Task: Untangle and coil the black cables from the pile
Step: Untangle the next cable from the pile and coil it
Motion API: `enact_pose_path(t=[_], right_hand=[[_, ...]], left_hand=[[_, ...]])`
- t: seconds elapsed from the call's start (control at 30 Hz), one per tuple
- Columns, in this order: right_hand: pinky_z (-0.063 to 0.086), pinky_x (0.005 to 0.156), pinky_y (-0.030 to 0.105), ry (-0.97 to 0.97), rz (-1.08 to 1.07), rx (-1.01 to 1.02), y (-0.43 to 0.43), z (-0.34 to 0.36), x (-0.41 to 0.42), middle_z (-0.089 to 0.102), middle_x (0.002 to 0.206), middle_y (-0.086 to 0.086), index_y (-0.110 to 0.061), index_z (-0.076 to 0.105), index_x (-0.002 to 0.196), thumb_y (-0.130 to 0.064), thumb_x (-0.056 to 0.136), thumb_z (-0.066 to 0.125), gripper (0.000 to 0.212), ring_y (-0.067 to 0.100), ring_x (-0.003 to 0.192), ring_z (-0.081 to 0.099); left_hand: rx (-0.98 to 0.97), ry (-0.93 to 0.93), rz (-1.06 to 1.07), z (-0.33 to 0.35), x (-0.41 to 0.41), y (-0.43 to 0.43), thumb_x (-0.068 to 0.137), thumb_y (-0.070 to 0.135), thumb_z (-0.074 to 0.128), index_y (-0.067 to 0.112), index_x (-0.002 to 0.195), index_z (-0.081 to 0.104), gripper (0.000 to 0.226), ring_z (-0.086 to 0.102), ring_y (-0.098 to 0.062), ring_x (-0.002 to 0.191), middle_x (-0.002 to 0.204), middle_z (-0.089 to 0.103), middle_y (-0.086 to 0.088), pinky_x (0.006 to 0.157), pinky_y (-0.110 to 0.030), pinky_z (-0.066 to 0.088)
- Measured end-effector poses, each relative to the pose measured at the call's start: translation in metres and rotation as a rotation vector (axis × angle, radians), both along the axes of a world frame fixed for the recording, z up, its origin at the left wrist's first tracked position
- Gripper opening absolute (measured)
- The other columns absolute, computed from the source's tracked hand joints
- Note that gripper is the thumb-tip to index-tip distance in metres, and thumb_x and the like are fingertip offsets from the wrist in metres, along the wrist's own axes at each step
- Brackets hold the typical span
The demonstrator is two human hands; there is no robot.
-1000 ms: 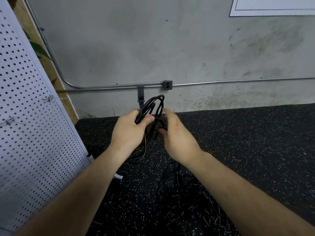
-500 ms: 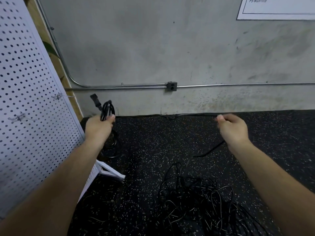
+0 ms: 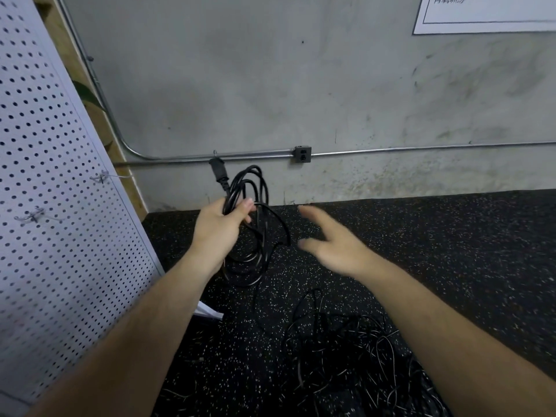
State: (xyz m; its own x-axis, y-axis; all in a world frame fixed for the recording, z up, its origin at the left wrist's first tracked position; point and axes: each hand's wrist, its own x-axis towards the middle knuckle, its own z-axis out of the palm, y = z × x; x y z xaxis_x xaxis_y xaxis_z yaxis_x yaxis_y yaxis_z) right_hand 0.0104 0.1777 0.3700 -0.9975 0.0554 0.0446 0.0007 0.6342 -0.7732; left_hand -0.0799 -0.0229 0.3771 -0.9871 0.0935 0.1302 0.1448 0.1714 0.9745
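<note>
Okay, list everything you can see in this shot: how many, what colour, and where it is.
coiled cable: one, black, held up in front of the wall
plug: one, black, sticking up from the coil
cable pile: one tangle, black, on the floor, near right
floor: one, black with white specks
pegboard: one, white, standing at the left
hooks: two, pale, on the pegboard
wall: one, grey, straight ahead
conduit: one, silver, running along the wall
outlet box: one, dark grey, on the conduit
sign: one, white, top right of the wall
leaf: one, green, behind the pegboard
left hand: grips the coiled cable
right hand: fingers spread, beside the coil, holding nothing
</note>
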Motion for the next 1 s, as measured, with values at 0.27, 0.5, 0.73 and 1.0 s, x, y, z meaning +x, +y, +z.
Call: enact_pose_path(t=[0.27, 0.5, 0.73, 1.0], right_hand=[[0.057, 0.071, 0.033, -0.052, 0.029, -0.146, -0.003, -0.018, -0.013, 0.058, 0.068, -0.008, -0.016, 0.065, 0.097, -0.035, 0.107, 0.046, 0.028, 0.004, 0.059, 0.056], [0.018, 0.041, 0.023, -0.277, -0.233, -0.714, 0.047, 0.009, -0.011, 0.030, 0.057, -0.007, -0.015, 0.050, 0.080, -0.036, 0.102, 0.056, 0.031, 0.010, 0.046, 0.022], [0.020, 0.033, 0.017, -0.405, -0.271, -1.186, 0.038, 0.026, -0.012, 0.030, 0.059, -0.009, -0.014, 0.049, 0.081, -0.012, 0.100, 0.035, 0.024, 0.005, 0.042, 0.025], [0.063, 0.081, 0.045, -0.157, -0.056, -1.553, 0.002, 0.057, -0.006, 0.060, 0.090, 0.013, 0.010, 0.055, 0.113, 0.000, 0.105, 0.037, 0.022, 0.018, 0.078, 0.060]], left_hand=[[0.169, -0.105, -0.158, 0.003, 0.000, -0.006, 0.099, 0.036, 0.064, 0.012, 0.104, 0.071, 0.025, 0.025, -0.009, 0.045, 0.081, 0.056, -0.012, 0.037, -0.020, 0.020], [0.340, -0.172, -0.100, 0.011, -0.018, -0.029, 0.102, 0.041, 0.057, 0.010, 0.094, 0.061, 0.032, 0.026, -0.007, 0.044, 0.062, 0.047, 0.004, 0.037, -0.020, 0.020], [0.186, -0.126, -0.251, 0.012, -0.001, -0.017, 0.095, 0.053, 0.056, 0.014, 0.083, 0.048, 0.041, 0.022, -0.012, 0.043, 0.051, 0.028, 0.005, 0.043, -0.027, 0.017], [-0.083, -0.020, -0.367, -0.002, 0.036, 0.015, 0.102, 0.044, 0.051, 0.016, 0.095, 0.061, 0.031, 0.045, -0.008, 0.048, 0.070, 0.069, 0.003, 0.049, -0.018, 0.036]])
